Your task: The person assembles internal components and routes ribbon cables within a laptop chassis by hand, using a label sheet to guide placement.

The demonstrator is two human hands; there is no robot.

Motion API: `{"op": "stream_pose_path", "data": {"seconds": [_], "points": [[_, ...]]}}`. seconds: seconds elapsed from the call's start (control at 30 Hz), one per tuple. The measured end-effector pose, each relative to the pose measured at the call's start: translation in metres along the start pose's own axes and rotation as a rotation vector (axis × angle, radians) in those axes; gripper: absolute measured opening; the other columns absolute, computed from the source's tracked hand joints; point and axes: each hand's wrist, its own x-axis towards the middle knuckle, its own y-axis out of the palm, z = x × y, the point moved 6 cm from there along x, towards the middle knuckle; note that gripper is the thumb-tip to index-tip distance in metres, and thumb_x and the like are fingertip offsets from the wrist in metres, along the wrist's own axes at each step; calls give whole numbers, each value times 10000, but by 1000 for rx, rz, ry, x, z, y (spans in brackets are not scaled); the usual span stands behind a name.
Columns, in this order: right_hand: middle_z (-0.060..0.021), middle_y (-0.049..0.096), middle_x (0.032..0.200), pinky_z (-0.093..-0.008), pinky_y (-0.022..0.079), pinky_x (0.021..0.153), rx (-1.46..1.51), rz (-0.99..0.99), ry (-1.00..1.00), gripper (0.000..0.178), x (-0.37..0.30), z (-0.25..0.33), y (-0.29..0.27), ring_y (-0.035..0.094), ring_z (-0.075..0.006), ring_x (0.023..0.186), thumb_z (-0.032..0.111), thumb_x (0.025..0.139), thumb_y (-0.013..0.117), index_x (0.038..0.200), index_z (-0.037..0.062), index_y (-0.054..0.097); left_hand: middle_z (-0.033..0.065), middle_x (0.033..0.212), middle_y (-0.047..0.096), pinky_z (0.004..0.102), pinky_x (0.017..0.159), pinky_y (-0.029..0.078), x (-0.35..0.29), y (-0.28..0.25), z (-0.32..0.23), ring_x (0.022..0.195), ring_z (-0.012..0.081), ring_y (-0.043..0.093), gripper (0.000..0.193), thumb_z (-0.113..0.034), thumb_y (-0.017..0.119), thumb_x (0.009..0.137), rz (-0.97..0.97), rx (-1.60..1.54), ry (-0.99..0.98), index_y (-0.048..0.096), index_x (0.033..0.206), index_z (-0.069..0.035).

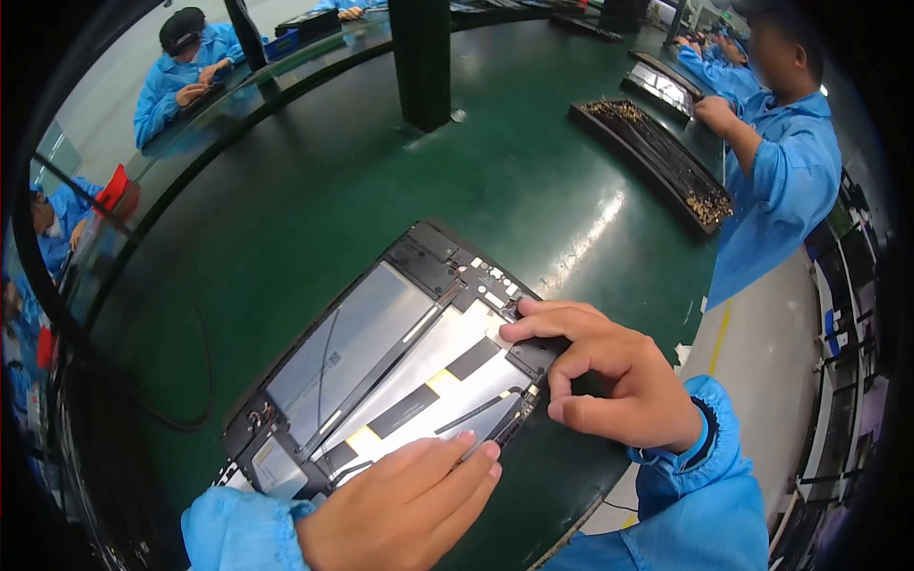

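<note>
An opened tablet (390, 328) lies slantwise on the green table, its inside facing up. It shows a silver battery with black and yellow strips, a grey panel, thin black cables and a small circuit board (493, 285) at the far right end. My left hand (409, 504) rests flat over the near edge, fingers stretched and lying close together. At the right corner, two fingertips of my right hand (614, 376) touch the tablet beside the board. Its thumb stays apart from them near the tablet's side edge. Whatever lies under the fingertips is hidden.
A long black tray (652, 167) of cable-like parts with gold ends stands at the far right. Beside it a co-worker in blue (785, 162) works at another device (659, 90). A dark post (422, 67) rises from the table (514, 171). More people sit at the left.
</note>
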Motion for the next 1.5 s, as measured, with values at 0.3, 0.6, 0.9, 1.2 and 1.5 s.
{"op": "stream_pose_path", "data": {"seconds": [0.3, 0.6, 0.9, 1.2, 1.5], "points": [[-185, 534, 1120, -438, 240, 975, -139, 56, -51, 61, 7, 1, 2, 410, -344, 1110, 68, 602, 626, 635, 39, 584, 185, 992, 552, 384, 744, 469, -3, -8, 1, 879, 320, 550, 302, -11, 588, 655, -214, -76, -48, 560, 941, 81], [-124, 526, 1106, -399, 278, 938, -197, 23, -50, 51, 6, 2, 4, 405, -316, 1102, 30, 620, 595, 605, 35, 546, 172, 1024, 554, 388, 769, 454, -3, -11, 6, 925, 311, 538, 300, 2, 582, 653, -196, -195, -131, 564, 946, 60], [-164, 581, 1045, -434, 266, 964, -124, -6, -52, 63, 3, 2, 0, 418, -342, 1125, 19, 580, 648, 614, 31, 596, 183, 1074, 519, 368, 787, 449, 15, -2, 5, 946, 317, 531, 297, -65, 531, 710, -138, -83, 6, 532, 977, 66], [-158, 580, 1044, -409, 332, 920, 12, -46, 13, 119, -1, -2, -5, 443, -329, 1105, 1, 550, 679, 652, 26, 623, 187, 1080, 516, 356, 790, 454, 14, -1, 4, 954, 306, 531, 277, -55, 512, 726, -142, -33, 4, 527, 977, 63], [-114, 554, 1045, -407, 373, 879, -246, 11, -114, 185, 2, 8, -2, 482, -325, 1033, -10, 553, 660, 720, 48, 607, 185, 1087, 517, 346, 788, 457, 15, -2, 4, 966, 299, 531, 282, -63, 512, 722, -130, -9, 11, 531, 970, 70]]}}
